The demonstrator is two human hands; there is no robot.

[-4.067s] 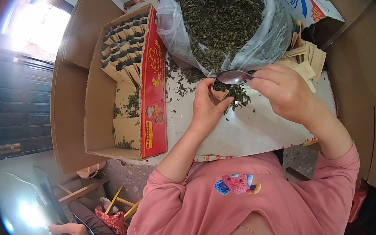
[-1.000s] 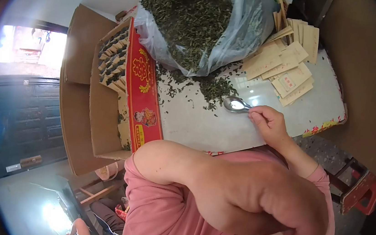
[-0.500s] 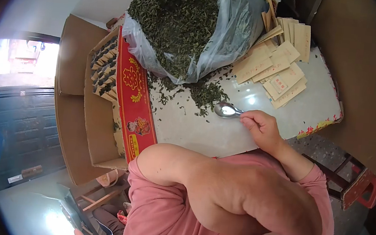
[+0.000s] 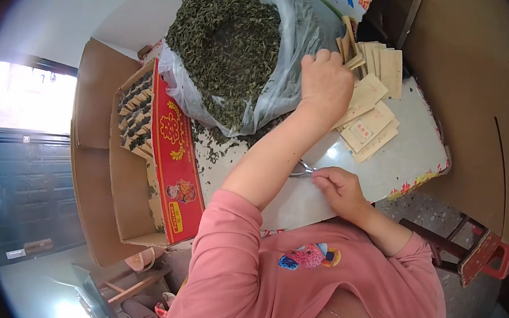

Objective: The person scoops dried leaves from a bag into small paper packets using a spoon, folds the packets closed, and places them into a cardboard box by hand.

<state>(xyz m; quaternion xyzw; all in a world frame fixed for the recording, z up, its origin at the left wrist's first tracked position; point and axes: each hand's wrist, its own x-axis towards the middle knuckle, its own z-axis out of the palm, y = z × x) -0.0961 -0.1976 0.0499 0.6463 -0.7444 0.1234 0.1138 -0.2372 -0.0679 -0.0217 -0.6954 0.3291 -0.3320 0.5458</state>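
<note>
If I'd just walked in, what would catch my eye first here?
Probably the big heap of dark green leaves in a see-through plastic bag at the far side of the table. Left of it stands a carton with a red side, holding rows of small upright packets. The left hand is by flat paper envelopes, while the right hand holds a spoon.
</note>
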